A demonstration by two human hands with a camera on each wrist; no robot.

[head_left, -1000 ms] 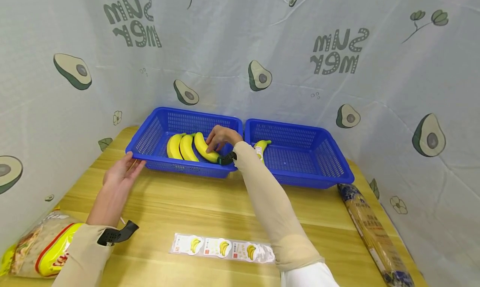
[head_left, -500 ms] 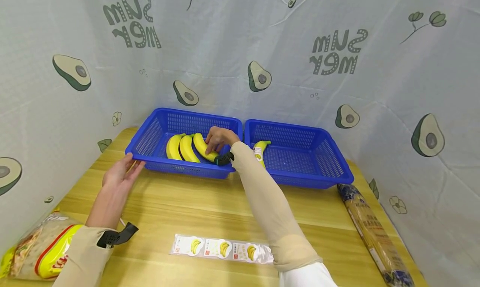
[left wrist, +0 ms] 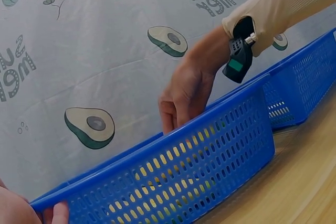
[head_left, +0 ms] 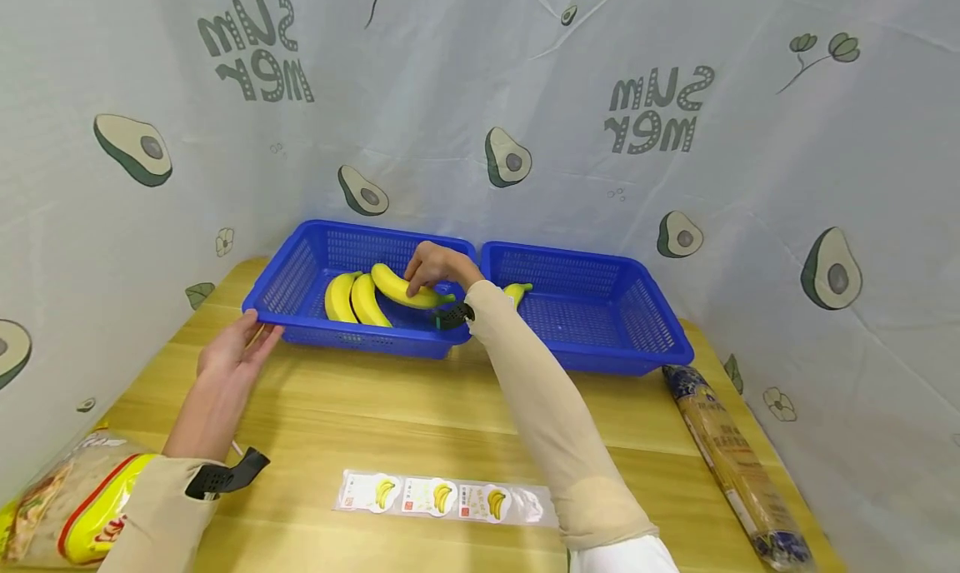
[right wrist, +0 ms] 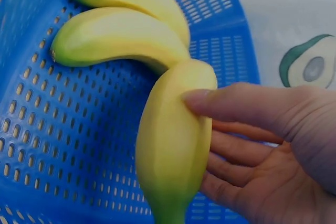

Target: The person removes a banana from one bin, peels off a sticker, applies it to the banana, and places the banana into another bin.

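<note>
A wooden bench (head_left: 390, 406) carries two blue baskets side by side at its 12 o'clock edge, before a cloth backdrop printed with avocados. The left basket (head_left: 300, 273) holds two bananas (head_left: 352, 300) lying together on its floor; the right basket (head_left: 600, 306) holds one banana (head_left: 516, 290), partly hidden behind the right forearm. At 4 o'clock on the bench lies a long wrapped roll (head_left: 731, 456); at 8 o'clock, a snack bag (head_left: 67, 498); at 6 o'clock, a sticker strip (head_left: 442, 498) printed with bananas.

The right hand (head_left: 435, 266) reaches into the left basket, its fingers (right wrist: 236, 106) and thumb clamped on a third banana (head_left: 401, 288), which is lifted above the two resting ones, at 3 o'clock from them. The left hand (head_left: 232, 352) rests on the left basket's near corner at 7 o'clock, fingers nearly straight and close together against the rim.
</note>
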